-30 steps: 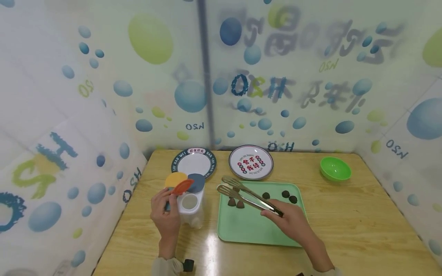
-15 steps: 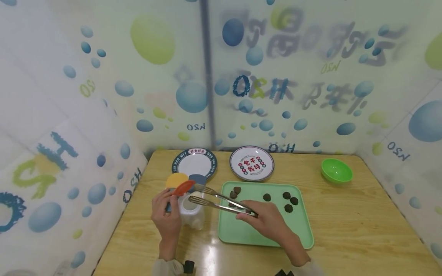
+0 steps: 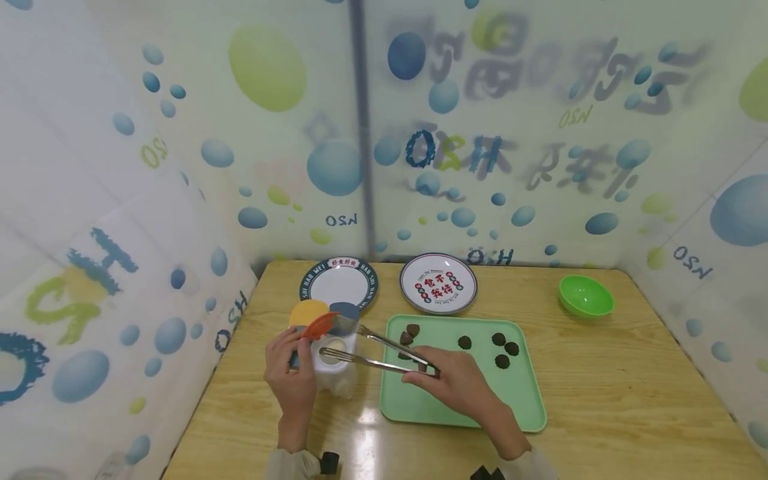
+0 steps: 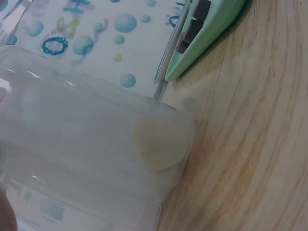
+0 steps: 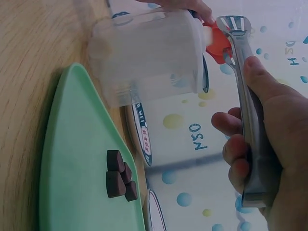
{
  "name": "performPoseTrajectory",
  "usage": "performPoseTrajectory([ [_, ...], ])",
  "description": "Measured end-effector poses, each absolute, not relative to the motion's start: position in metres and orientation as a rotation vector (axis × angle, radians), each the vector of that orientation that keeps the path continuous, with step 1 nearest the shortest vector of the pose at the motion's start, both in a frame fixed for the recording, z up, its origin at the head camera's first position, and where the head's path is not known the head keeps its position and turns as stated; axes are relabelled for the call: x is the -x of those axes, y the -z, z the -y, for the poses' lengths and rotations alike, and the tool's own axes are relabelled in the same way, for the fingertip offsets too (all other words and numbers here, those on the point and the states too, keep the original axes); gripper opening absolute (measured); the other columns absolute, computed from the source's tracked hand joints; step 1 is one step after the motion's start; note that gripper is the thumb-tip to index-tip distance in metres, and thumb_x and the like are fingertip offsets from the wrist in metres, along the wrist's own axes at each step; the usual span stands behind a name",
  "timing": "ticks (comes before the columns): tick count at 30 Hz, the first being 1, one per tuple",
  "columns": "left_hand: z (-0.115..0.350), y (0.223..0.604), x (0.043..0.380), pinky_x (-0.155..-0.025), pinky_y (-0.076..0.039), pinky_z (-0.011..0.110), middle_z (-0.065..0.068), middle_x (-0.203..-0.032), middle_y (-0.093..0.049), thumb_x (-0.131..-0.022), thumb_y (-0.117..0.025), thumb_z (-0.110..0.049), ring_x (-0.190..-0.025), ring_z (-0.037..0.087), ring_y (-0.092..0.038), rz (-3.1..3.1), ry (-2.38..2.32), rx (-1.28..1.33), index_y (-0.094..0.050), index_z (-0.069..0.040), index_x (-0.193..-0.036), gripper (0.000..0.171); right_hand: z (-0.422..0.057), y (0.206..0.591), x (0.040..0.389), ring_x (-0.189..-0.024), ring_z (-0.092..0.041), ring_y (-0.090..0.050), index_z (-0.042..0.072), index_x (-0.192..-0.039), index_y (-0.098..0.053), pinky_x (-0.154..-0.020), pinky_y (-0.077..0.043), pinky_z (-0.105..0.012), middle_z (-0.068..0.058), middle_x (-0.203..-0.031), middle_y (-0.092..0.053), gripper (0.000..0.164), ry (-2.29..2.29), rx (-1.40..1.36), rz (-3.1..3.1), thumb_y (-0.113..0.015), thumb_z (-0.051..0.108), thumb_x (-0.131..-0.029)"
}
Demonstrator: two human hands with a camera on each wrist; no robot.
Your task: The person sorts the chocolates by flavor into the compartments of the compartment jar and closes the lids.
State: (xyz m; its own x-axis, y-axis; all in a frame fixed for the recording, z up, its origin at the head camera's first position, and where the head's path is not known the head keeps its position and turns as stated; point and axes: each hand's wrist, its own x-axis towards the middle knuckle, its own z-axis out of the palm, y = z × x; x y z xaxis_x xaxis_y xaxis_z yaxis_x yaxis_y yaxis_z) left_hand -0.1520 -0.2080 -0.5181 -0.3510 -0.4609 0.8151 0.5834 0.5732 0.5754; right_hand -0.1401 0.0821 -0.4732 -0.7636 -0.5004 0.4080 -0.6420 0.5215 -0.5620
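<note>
My left hand (image 3: 291, 373) holds up the orange-red lid (image 3: 318, 327) of a clear lidded container (image 3: 336, 381) with several compartments. The lid's compartment stands uncovered. My right hand (image 3: 456, 380) grips metal tongs (image 3: 390, 353); their tips are spread over that opening, close to the raised lid. A small pale piece (image 5: 208, 36) shows at the container's mouth in the right wrist view; whether the tongs touch it, I cannot tell. Another pale round piece (image 4: 161, 144) is seen through the container's wall near its bottom in the left wrist view.
Right of the container lies a green tray (image 3: 420, 403) with several dark brown chocolate-like pieces (image 3: 502, 361). Behind stand a dark-rimmed plate (image 3: 338, 283) and a white plate with red lettering (image 3: 439, 283). A bright green bowl (image 3: 585, 297) sits at far right. Yellow (image 3: 307, 312) and blue (image 3: 345, 315) lids are nearby.
My right hand has carried the tongs left, from above the tray to the container's opening. The left hand keeps the orange-red lid raised in the same spot.
</note>
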Motion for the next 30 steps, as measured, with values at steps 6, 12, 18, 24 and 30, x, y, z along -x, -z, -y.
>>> performPoseTrajectory([
  [6,0.207,0.518,0.153,-0.103,-0.047,0.029,0.023,-0.087,-0.073,-0.085,-0.067,0.006,-0.101,0.034,-0.068,1.593,1.071,0.115,-0.069,0.005,-0.073,0.012,-0.086,0.474,0.137,-0.057,0.006,-0.041,0.031,-0.108,-0.065,-0.048,-0.034,-0.015,0.02,-0.076,-0.056,0.027,-1.118,-0.915,2.65,-0.068,0.049,-0.089],
  [12,0.208,0.518,0.152,-0.103,-0.047,0.029,0.022,-0.088,-0.074,-0.085,-0.067,0.005,-0.102,0.034,-0.067,1.599,1.083,0.108,-0.069,0.005,-0.073,0.012,-0.093,0.477,0.136,-0.055,0.007,-0.04,0.032,-0.108,-0.064,-0.045,-0.032,-0.014,0.021,-0.076,-0.054,0.027,-1.136,-0.869,2.613,-0.072,0.047,-0.087],
  [18,0.208,0.519,0.152,-0.103,-0.048,0.027,0.023,-0.088,-0.073,-0.084,-0.068,0.007,-0.102,0.032,-0.067,1.607,1.081,0.096,-0.069,0.005,-0.074,0.011,-0.1,0.478,0.133,-0.053,0.008,-0.039,0.031,-0.106,-0.063,-0.042,-0.033,-0.015,0.02,-0.073,-0.054,0.027,-1.173,-0.817,2.608,-0.074,0.045,-0.086],
  [24,0.208,0.518,0.151,-0.102,-0.048,0.028,0.023,-0.088,-0.073,-0.084,-0.068,0.007,-0.102,0.034,-0.067,1.603,1.078,0.096,-0.069,0.006,-0.073,0.011,-0.109,0.481,0.129,-0.051,0.008,-0.039,0.03,-0.107,-0.063,-0.042,-0.032,-0.016,0.022,-0.074,-0.054,0.03,-1.179,-0.734,2.618,-0.077,0.043,-0.084],
  [30,0.207,0.52,0.153,-0.102,-0.048,0.028,0.024,-0.087,-0.073,-0.083,-0.069,0.007,-0.101,0.036,-0.066,1.586,1.074,0.099,-0.07,0.005,-0.073,0.01,-0.124,0.483,0.125,-0.051,0.008,-0.04,0.03,-0.107,-0.063,-0.043,-0.033,-0.016,0.022,-0.072,-0.055,0.03,-1.152,-0.683,2.642,-0.077,0.043,-0.084],
])
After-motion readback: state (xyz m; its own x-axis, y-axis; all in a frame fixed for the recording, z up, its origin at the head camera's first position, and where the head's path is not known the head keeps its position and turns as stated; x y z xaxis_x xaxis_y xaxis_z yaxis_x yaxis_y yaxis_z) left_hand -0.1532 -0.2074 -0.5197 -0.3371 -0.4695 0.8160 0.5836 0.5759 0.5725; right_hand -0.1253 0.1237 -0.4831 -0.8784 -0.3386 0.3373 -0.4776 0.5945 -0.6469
